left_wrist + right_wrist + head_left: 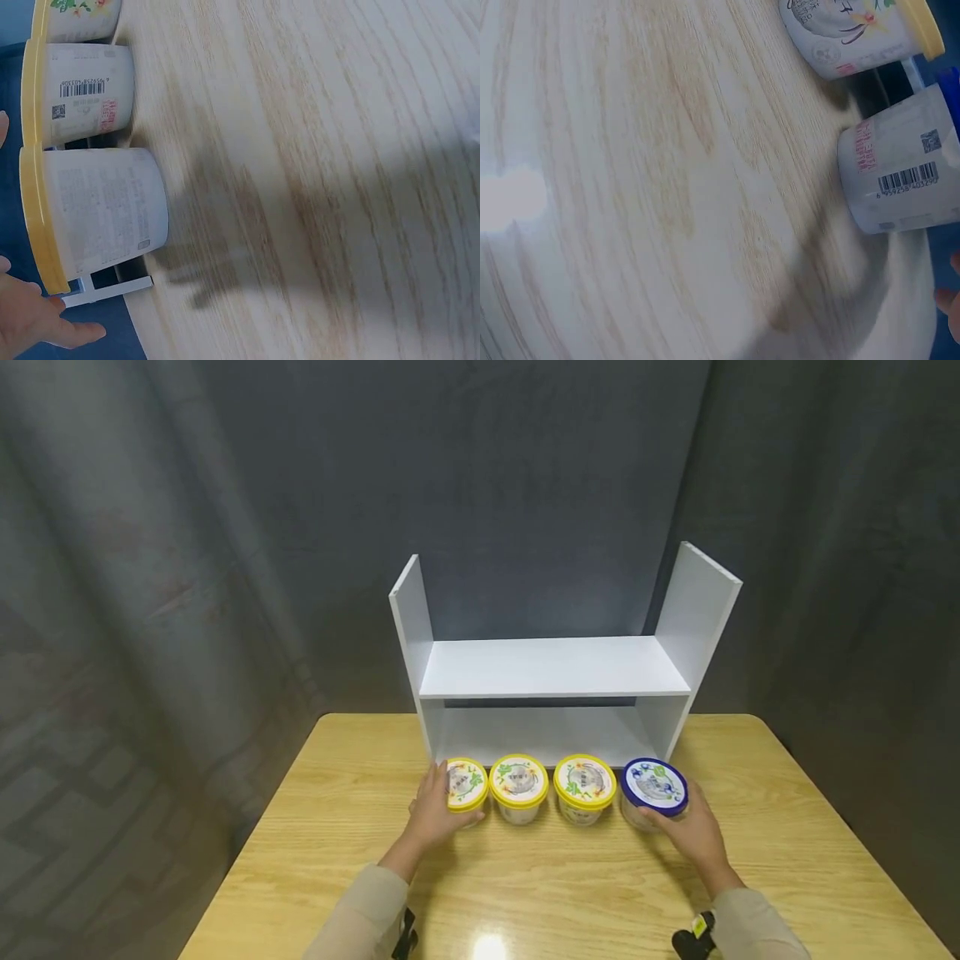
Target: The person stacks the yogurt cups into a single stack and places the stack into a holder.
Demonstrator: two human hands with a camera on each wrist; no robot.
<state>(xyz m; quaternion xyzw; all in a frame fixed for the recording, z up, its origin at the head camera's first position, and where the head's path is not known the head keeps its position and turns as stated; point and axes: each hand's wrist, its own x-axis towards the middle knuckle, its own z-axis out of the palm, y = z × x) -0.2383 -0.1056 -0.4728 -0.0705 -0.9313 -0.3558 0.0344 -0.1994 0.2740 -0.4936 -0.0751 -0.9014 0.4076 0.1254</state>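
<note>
Three tubs with yellow lids and one with a blue lid stand in a row on the table. My left hand (435,814) is at the leftmost yellow-lidded tub (467,783), fingers spread along its outer side and thumb across its front. In the left wrist view, those fingertips (79,334) lie just beside the lid rim. At the other end, my right hand (693,831) reaches around the blue-lidded tub (655,785), thumb in front. The right wrist view has its fingers (954,307) slightly apart from the tub wall. Between them stand two more yellow-lidded tubs, one left (519,781) and one right (585,783).
Directly behind the row stands a white two-level shelf (555,667) with tall side panels. The wooden table (555,893) has rounded back corners. Grey curtains (540,502) hang behind and at both sides.
</note>
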